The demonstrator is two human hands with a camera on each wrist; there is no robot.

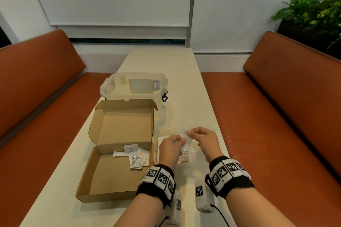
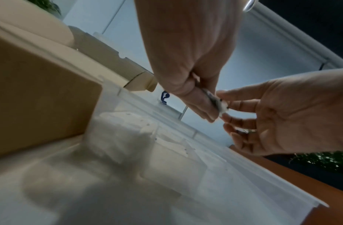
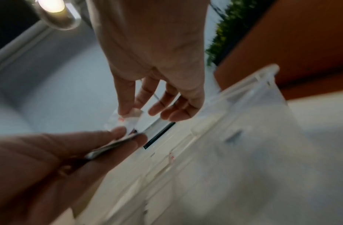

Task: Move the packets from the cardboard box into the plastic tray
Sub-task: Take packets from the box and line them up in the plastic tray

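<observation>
Both hands hover over the clear plastic tray [image 1: 156, 145], which lies right of the open cardboard box [image 1: 103, 171]. My left hand [image 1: 181, 141] pinches a small stack of white packets [image 3: 109, 147] between thumb and fingers. My right hand [image 1: 189, 132] pinches the top white packet [image 3: 128, 120], printed in red, by its upper edge with thumb and forefinger; its other fingers [image 3: 167, 111] are spread. Several packets [image 1: 133, 156] lie at the back of the box floor. A few flat packets [image 1: 193, 155] rest in the tray [image 2: 243, 175] under the hands.
A lidded clear plastic container [image 1: 134, 86] stands behind the box's raised lid [image 1: 121, 123]. The cream table [image 1: 160, 61] runs between two orange benches [image 1: 276, 116]. A green plant [image 1: 313, 9] is at the far right.
</observation>
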